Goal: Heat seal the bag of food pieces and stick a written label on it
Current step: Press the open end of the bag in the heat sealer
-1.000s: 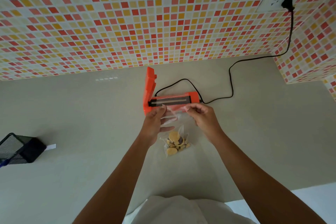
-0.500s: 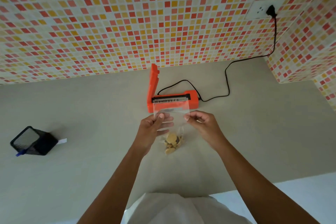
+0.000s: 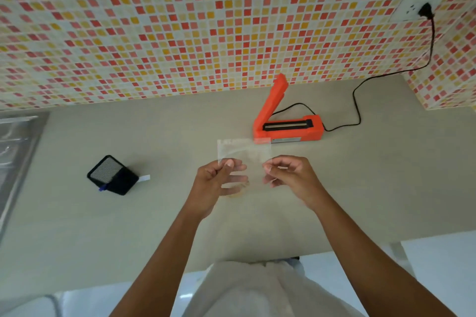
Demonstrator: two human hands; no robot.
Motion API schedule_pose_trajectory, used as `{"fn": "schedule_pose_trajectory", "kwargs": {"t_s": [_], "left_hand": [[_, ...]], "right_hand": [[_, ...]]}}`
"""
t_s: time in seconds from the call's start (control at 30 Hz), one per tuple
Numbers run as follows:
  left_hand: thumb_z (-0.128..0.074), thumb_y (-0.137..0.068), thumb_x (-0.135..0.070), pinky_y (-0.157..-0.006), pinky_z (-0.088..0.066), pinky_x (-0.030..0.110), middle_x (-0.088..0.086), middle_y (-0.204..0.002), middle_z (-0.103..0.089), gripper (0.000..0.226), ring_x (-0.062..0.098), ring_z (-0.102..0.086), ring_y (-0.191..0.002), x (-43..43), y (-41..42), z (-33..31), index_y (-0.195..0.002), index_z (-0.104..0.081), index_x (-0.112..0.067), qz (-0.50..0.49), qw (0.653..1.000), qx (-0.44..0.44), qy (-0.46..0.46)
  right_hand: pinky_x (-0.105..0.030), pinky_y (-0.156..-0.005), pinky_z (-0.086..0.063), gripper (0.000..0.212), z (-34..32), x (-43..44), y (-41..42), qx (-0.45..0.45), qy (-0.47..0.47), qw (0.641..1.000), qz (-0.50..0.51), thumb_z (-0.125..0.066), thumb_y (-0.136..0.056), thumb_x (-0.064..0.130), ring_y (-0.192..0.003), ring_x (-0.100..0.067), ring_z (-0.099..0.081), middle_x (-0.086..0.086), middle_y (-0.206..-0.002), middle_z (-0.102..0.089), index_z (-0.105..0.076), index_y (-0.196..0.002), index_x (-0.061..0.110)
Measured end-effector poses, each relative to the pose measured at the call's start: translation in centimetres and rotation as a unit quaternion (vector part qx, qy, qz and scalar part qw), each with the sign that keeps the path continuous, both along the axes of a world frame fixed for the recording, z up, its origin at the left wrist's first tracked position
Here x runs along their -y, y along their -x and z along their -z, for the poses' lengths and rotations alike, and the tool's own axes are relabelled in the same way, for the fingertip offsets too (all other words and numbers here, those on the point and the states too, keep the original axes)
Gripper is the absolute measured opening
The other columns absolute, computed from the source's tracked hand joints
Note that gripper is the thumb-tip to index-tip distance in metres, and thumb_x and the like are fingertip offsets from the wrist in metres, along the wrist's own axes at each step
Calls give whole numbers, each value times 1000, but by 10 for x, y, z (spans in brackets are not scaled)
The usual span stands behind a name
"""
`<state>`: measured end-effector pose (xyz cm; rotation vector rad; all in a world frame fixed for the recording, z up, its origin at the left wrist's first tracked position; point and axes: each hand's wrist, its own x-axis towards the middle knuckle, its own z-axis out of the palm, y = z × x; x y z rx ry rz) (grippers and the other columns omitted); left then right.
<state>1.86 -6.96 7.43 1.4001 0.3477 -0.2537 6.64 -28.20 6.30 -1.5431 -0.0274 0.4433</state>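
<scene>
Clear bag (image 3: 244, 154) held up above the worktop (image 3: 360, 188), pinched at its side edges: my left hand (image 3: 217, 183) on the left, right hand (image 3: 289, 176) on the right. Orange heat sealer (image 3: 288, 127) just beyond, lid raised.

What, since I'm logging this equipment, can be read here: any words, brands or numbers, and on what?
No text here is readable.
Sealer: a pale plate on its front, print too blurred to read.
Bag: faint marks along its top edge, too blurred to read.
Paper slip beside the pen holder: no writing can be made out.
</scene>
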Motion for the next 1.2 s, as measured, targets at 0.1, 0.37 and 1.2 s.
{"fn": "schedule_pose_trajectory", "kwargs": {"t_s": [0.1, 0.37, 1.2], "left_hand": [[-53, -100, -26, -78, -60, 48, 7, -111, -73, 27, 30, -73, -95, -28, 11, -1, -110, -66, -5, 10, 1000, -2, 11], [-59, -98, -21, -72, -61, 52, 7, -102, -68, 24, 30, -74, -91, -83, 11, 19, -111, -63, -2, 6, 999, -33, 26], [-67, -91, -18, -66, -51, 30, 6, -87, -73, 6, 18, -66, -76, -143, -120, 122, -88, -72, -17, -40, 990, -96, -100]], "right_hand": [[-32, -54, -56, 10, 1, -25, 14, -20, -21, 1000, 8, -71, -87, 5, -67, -33, -72, -11, -76, -71, -73, -95, -1], [-31, -53, -53, 7, 21, -83, 22, -57, 11, 998, 9, -72, -88, 10, -72, -31, -73, -10, -80, -69, -75, -92, 5], [-32, -66, -47, 7, 121, -166, -101, -54, 234, 966, 101, -76, -80, 18, -57, -8, -57, 10, -60, -64, -77, -84, 12]]}}
